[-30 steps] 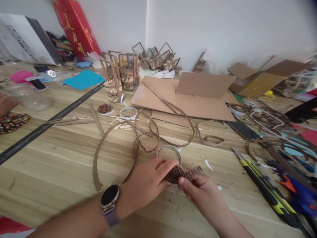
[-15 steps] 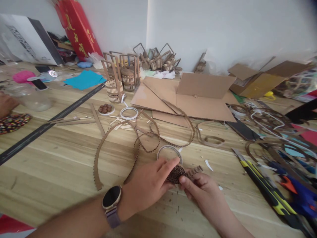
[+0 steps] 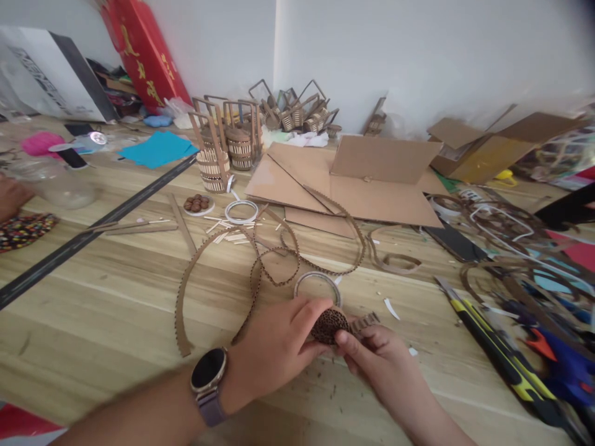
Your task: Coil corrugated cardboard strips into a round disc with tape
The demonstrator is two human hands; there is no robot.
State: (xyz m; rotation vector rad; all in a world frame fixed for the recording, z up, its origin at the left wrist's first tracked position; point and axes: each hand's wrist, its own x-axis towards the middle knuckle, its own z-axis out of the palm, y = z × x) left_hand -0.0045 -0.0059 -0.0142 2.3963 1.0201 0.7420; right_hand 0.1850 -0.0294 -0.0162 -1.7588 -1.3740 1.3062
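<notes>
My left hand (image 3: 272, 347), with a dark watch (image 3: 207, 379) on its wrist, and my right hand (image 3: 376, 359) meet low in the middle of the wooden table (image 3: 102, 310). Both pinch a small tight roll of corrugated cardboard strip (image 3: 328, 323), dark brown and round, held just above the table. The left fingers wrap its left side and the right thumb presses its lower right edge. A short loose tail of the strip (image 3: 365, 320) sticks out to the right. A roll of tape (image 3: 317, 286) lies just behind the hands.
Long corrugated cardboard strips (image 3: 260, 260) curl across the table ahead. Flattened cardboard sheets (image 3: 353, 186) and small cardboard baskets (image 3: 227, 152) stand farther back. A yellow and black utility knife (image 3: 493, 347) and coloured scraps lie right. A black ruler (image 3: 93, 229) runs left. Another person's hand (image 3: 10, 195) shows at far left.
Both hands stay on the cardboard roll and shift only slightly; the left fingers have closed a little more around it. Nothing else has moved.
</notes>
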